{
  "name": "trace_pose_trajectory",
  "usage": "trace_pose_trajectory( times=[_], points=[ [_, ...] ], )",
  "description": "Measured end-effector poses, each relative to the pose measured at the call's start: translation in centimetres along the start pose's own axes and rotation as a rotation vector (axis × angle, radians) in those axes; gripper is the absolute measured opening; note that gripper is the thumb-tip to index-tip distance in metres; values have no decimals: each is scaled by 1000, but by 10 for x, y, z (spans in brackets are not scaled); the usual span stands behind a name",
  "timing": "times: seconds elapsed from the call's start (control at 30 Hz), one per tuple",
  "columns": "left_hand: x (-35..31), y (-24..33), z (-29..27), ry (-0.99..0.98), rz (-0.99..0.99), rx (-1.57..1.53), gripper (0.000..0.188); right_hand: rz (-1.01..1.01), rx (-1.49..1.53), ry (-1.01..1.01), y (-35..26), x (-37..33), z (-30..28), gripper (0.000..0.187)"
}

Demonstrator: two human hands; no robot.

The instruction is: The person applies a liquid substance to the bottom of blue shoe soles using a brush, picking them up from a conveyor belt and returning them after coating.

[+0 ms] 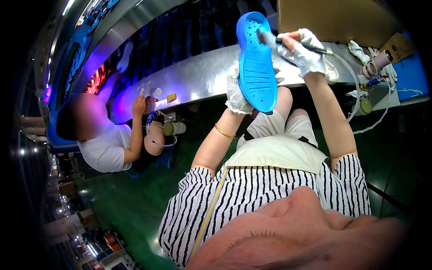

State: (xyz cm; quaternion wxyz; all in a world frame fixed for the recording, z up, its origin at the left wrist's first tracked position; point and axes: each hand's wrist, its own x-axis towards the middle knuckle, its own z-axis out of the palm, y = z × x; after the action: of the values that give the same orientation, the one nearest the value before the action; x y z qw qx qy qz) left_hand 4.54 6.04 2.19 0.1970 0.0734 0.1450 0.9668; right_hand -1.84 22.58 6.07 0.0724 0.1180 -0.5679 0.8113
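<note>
A blue shoe sole [257, 67] is held up in front of me, its inner face with small holes and ridges turned toward me. My left hand [238, 92], in a white glove, is closed around it from behind, and grey-tipped fingers show past its right edge. In my right hand [308, 53], gloved in white with some fingertips bare, is a dark-handled brush [269, 39] joined to a pale hose. The brush's bristles are against the perforated upper end of the sole. Behind the right hand, a cream-coloured piece [332, 73] lies on the metal bench.
The metal bench [193, 76] runs beyond my knees, with a dark line carrying soles behind it. At right are a cardboard box [335, 22], white gloves [358, 53], pinkish rolls [382, 59] and a green-lidded container [365, 106]. A co-worker [105, 144] sits at left.
</note>
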Motion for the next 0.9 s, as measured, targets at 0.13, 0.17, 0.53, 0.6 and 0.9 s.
trace_pose_trajectory(
  times=[0.13, 0.17, 0.53, 0.6, 0.9],
  points=[
    [4, -5, 5, 117, -3, 164, 68, -256, -386, -51, 10, 21, -9, 13],
    [5, -3, 3, 124, -5, 167, 68, -320, -411, -109, 17, 20, -8, 14],
    [7, 20, -15, 243, 74, 335, 66, -309, -618, -948, -48, -30, -25, 22],
    [9, 20, -14, 182, 39, 172, 66, -394, -599, -885, -56, -24, -27, 21],
    [14, 20, -24, 106, 141, 104, 66, -594, -593, -501, -4, -51, 9, 26]
  ],
)
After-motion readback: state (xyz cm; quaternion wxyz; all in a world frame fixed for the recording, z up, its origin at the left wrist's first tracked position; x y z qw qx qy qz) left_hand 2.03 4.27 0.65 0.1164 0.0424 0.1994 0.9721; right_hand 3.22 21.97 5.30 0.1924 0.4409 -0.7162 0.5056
